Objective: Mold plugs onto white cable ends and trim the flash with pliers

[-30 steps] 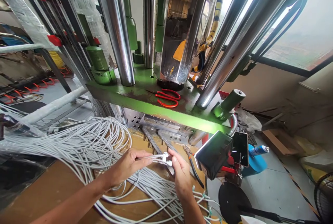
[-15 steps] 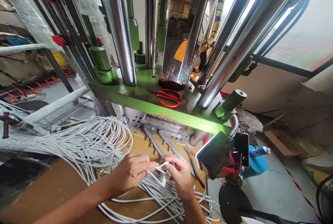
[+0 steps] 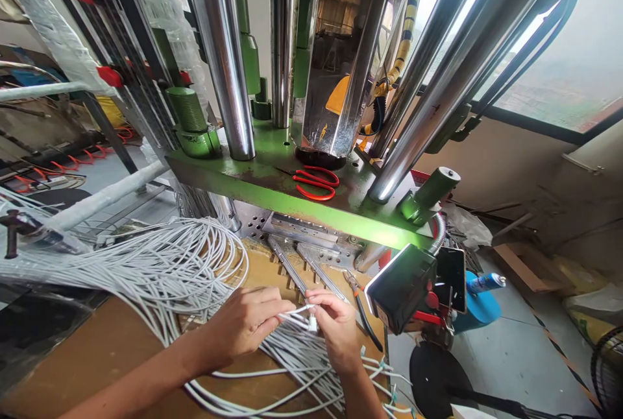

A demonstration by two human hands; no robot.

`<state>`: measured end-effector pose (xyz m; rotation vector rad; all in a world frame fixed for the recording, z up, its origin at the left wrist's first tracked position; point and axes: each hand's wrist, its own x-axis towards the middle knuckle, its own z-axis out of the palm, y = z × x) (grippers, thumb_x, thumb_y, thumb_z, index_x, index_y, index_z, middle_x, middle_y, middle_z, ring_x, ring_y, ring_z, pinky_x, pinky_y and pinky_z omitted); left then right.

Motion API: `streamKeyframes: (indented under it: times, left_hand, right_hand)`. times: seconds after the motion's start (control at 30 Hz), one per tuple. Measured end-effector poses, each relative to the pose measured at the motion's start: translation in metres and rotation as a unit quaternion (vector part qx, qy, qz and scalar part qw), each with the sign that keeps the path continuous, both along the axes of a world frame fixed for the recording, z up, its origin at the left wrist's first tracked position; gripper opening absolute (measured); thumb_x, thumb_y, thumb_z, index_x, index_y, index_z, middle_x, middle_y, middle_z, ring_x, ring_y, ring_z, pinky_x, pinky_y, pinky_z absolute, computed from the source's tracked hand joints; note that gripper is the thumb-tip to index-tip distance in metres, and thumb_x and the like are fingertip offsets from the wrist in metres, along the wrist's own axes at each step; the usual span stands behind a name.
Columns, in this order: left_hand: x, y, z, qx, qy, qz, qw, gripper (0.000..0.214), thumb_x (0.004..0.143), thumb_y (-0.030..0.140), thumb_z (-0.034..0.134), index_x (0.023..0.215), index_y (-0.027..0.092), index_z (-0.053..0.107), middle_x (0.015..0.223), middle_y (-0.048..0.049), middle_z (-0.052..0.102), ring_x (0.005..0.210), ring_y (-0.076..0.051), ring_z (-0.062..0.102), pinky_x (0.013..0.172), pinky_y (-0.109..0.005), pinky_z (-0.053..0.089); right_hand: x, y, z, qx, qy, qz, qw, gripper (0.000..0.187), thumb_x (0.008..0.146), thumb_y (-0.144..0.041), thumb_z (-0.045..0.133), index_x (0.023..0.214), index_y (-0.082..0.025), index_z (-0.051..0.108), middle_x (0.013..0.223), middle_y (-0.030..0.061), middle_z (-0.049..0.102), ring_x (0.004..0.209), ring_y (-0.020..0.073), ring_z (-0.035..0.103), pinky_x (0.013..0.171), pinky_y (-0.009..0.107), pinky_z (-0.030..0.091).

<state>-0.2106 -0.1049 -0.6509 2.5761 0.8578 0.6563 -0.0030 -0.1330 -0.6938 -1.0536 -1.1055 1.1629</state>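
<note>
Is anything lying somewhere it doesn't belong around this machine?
The red scissors lie loose on the green press plate, between the steel columns: an odd spot for a tool. The white cables sprawl in a loose heap over the bench, but nothing looks spilled or broken.

Entry 1, left hand (image 3: pixel 246 327): lies lower than a second ago, shifted toward 6 o'clock; its fingertips now pinch the white cable ends (image 3: pixel 298 316) nearer the other hand.
Entry 2, right hand (image 3: pixel 337 331): thumb and forefinger now curl in and close on the white plugs (image 3: pixel 311 323).
Entry 3, white plugs: half a second ago one dangles toward 6 o'clock and one lead pokes toward 1 o'clock; now both sit bunched between the hands, and the gap is narrower.
</note>
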Motion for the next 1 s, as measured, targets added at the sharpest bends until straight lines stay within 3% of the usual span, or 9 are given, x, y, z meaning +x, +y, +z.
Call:
streamKeyframes:
  times: [0.37, 0.57, 0.8, 1.0]
  left_hand:
    - [0.002, -0.008, 0.004, 0.036, 0.013, 0.025, 0.999, 0.028, 0.093, 0.011, 0.043, 0.109, 0.022, 0.062, 0.078, -0.0013, 0.061, 0.073, -0.016, 0.058, 0.065, -0.028, 0.04]
    - [0.0, -0.009, 0.004, 0.019, 0.0, 0.024, 1.0, 0.026, 0.095, 0.012, 0.043, 0.111, 0.023, 0.061, 0.082, -0.0014, 0.062, 0.075, -0.016, 0.059, 0.066, -0.027, 0.041]
    - [-0.001, -0.014, -0.008, -0.01, -0.082, 0.059, 0.995, 0.03, 0.095, 0.01, 0.043, 0.116, 0.023, 0.06, 0.082, -0.0007, 0.061, 0.07, -0.01, 0.059, 0.065, -0.019, 0.043]
    - [-0.002, -0.014, -0.013, -0.017, -0.079, 0.063, 0.995, 0.031, 0.095, 0.01, 0.045, 0.117, 0.024, 0.061, 0.082, -0.0006, 0.06, 0.069, -0.01, 0.058, 0.066, -0.018, 0.043]
  right_hand:
    - [-0.005, -0.001, 0.002, -0.025, -0.012, -0.006, 1.0, 0.006, 0.071, -0.027, 0.075, 0.075, -0.027, 0.079, 0.086, 0.0054, 0.076, 0.086, 0.0238, 0.069, 0.083, 0.038, 0.055]
    - [-0.004, -0.002, 0.001, -0.038, -0.024, -0.003, 0.999, 0.012, 0.072, -0.026, 0.074, 0.082, -0.027, 0.079, 0.088, 0.0052, 0.075, 0.086, 0.0234, 0.068, 0.082, 0.036, 0.054]
    - [-0.001, -0.007, -0.004, -0.042, 0.023, 0.045, 0.998, 0.041, 0.088, -0.056, 0.054, 0.116, -0.03, 0.069, 0.112, 0.0065, 0.071, 0.105, 0.0248, 0.064, 0.094, 0.038, 0.049]
    - [-0.002, -0.009, -0.007, -0.051, 0.029, 0.068, 0.996, 0.044, 0.089, -0.059, 0.051, 0.116, -0.03, 0.068, 0.106, 0.0047, 0.072, 0.094, 0.0219, 0.065, 0.084, 0.033, 0.051]
